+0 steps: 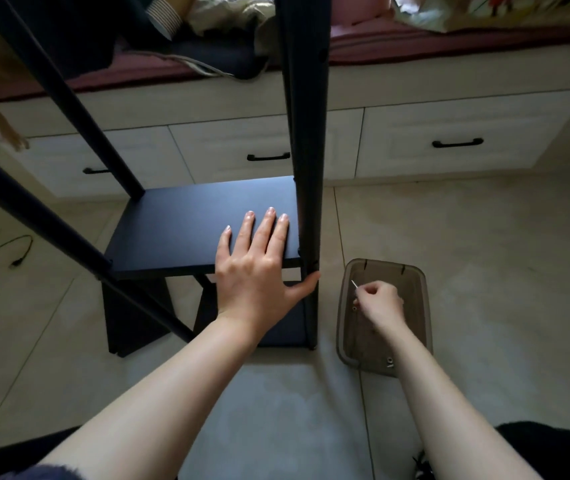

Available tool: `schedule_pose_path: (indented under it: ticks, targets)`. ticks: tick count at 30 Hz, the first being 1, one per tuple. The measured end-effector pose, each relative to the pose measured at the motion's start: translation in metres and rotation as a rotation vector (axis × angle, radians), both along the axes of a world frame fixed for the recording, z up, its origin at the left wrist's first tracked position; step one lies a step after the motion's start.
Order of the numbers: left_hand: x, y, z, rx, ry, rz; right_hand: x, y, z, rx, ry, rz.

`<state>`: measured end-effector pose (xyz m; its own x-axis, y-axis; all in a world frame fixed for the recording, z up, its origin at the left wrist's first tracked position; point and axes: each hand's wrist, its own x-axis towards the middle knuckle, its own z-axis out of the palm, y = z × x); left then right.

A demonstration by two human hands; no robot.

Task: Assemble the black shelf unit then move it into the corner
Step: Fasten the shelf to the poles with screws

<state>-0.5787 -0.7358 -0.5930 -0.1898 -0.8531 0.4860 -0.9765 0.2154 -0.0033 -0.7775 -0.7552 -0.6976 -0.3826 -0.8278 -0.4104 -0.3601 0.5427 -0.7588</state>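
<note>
Black shelf (186,226) under flat left hand (257,268); right hand (378,301) pinches pin (354,284).

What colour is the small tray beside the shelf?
Translucent brown tray, seen in the head view.

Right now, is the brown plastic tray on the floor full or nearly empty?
Nearly empty. The brown plastic tray shows mostly bare bottom, with a few small fasteners; the right hand pinches a thin metal piece above it.
</note>
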Motion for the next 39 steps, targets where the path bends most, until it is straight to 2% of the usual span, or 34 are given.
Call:
schedule_pose_path:
  ticks: [3,5,11,13,16,19,21,23,25,28,29,31,39]
  targets:
    - [0.001,0.000,0.001,0.016,0.025,0.004,0.028,0.029,0.049,-0.303,-0.265,-0.201]
    - [-0.001,0.002,0.003,0.056,0.039,0.013,0.042,0.051,0.076,-0.424,-0.366,-0.246]
    - [-0.012,0.020,0.006,0.219,0.048,0.037,0.064,0.083,0.113,-0.572,-0.383,-0.185]
    - [-0.015,0.029,0.008,0.221,0.113,0.012,0.067,0.083,0.119,-0.586,-0.373,-0.159]
    - [-0.024,0.049,0.009,0.088,0.381,0.003,0.071,0.079,0.123,-0.561,-0.372,-0.129]
    - [-0.035,0.067,0.003,-0.071,0.781,0.011,0.072,0.075,0.121,-0.528,-0.392,-0.130]
    - [-0.041,0.071,0.003,-0.099,1.054,0.052,0.072,0.073,0.118,-0.519,-0.392,-0.126]
    - [-0.047,0.070,0.007,-0.089,1.219,0.146,0.072,0.072,0.114,-0.518,-0.379,-0.111]
    - [-0.051,0.063,0.010,0.033,1.424,0.264,0.070,0.072,0.111,-0.524,-0.353,-0.093]
    - [-0.051,0.048,0.014,0.363,1.841,0.477,0.065,0.072,0.107,-0.514,-0.311,-0.051]
    - [-0.050,0.044,0.015,0.466,1.954,0.493,0.064,0.071,0.106,-0.501,-0.308,-0.035]
    - [-0.048,0.037,0.019,0.549,2.059,0.424,0.062,0.071,0.106,-0.478,-0.299,0.002]
    - [-0.039,0.027,0.020,0.564,2.070,0.121,0.057,0.066,0.112,-0.492,-0.257,0.016]
